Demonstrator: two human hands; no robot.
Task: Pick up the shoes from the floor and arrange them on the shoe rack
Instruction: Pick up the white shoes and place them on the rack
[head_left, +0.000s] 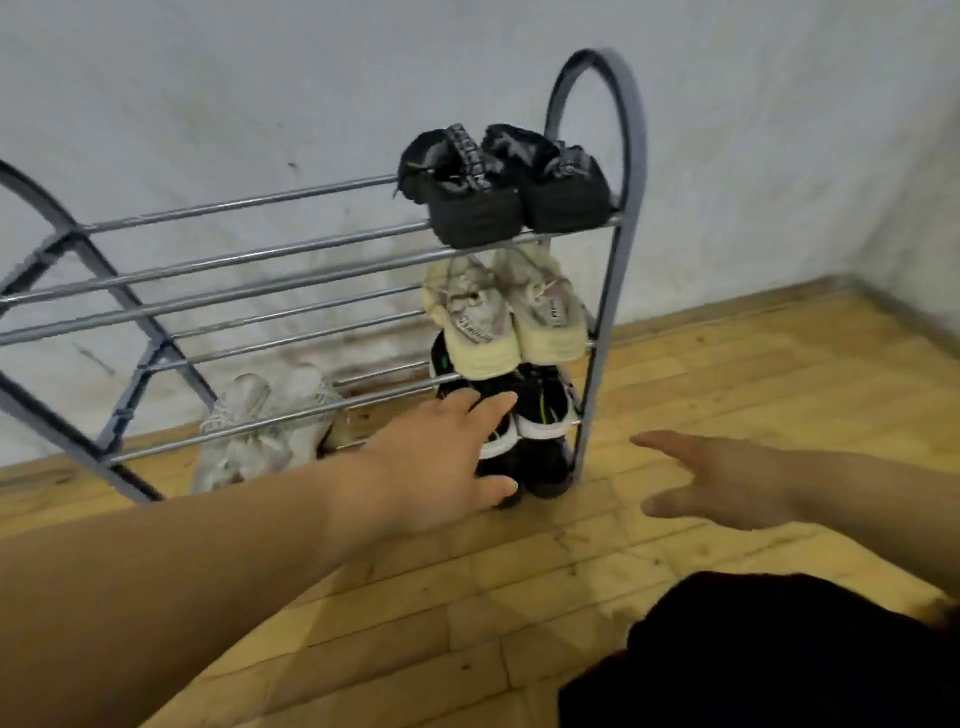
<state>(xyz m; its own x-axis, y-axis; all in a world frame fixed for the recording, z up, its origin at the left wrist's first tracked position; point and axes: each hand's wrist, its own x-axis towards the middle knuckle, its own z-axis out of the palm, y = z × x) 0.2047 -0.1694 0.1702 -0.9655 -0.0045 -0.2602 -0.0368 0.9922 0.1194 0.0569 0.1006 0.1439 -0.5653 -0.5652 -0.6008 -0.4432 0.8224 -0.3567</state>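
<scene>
A grey metal shoe rack (260, 260) with three tiers of bars stands against the wall. Black shoes (498, 187) sit at the right end of its top tier, cream sneakers (506, 317) on the middle tier, black sneakers (540, 415) with white and green trim on the bottom tier. A pair of pale grey sneakers (265, 431) lies on the floor behind the bottom bars. My left hand (441, 457) is spread open right in front of the black sneakers, fingers at their toes. My right hand (722, 478) hovers open to the right of the rack, holding nothing.
The wooden floor (467, 597) runs up to a whitish wall (260, 104) that meets a second wall in a corner at the right. A dark clothed knee (779, 660) fills the lower right. The rack's left and middle bars hold nothing.
</scene>
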